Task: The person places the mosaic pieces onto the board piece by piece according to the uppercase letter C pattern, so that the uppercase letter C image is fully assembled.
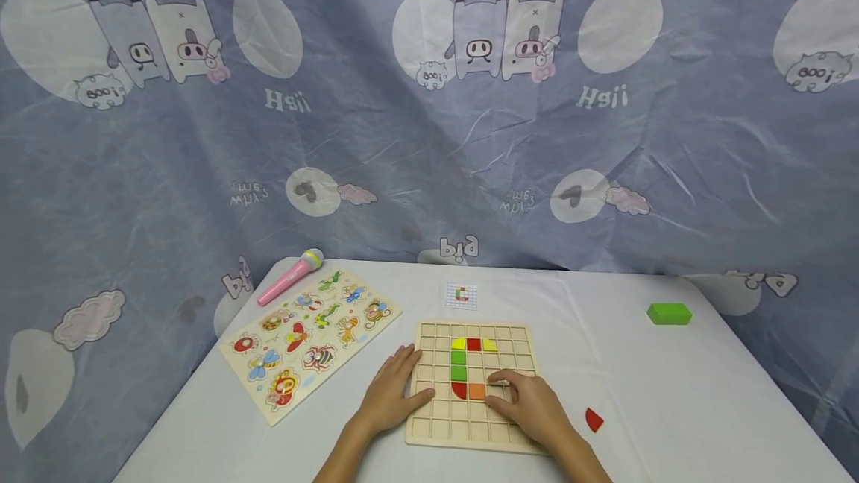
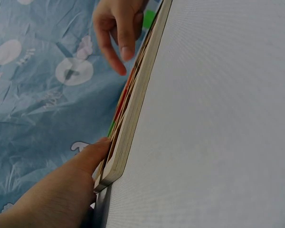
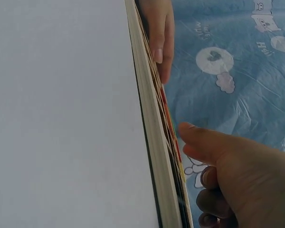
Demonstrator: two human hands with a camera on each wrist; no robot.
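Note:
A square wooden grid board (image 1: 439,431) lies on the table. Two yellow quarter-round pieces (image 1: 491,346) flank a red square (image 1: 473,344) in its upper part. Below the left one run green squares (image 1: 458,373), then a red quarter-round piece (image 1: 459,390) with an orange square (image 1: 477,391) to its right. My left hand (image 1: 391,393) rests at the board's left edge, fingers extended, thumb on the frame. Over the board, my right hand (image 1: 533,405) has its thumb and index finger parted beside the orange square, nothing showing between them.
A loose red quarter-round piece (image 1: 593,420) lies right of the board. Behind it is a small pattern card (image 1: 461,296). An insect picture puzzle (image 1: 309,341) and a pink toy microphone (image 1: 291,278) lie left; a green block (image 1: 669,314) sits at the far right.

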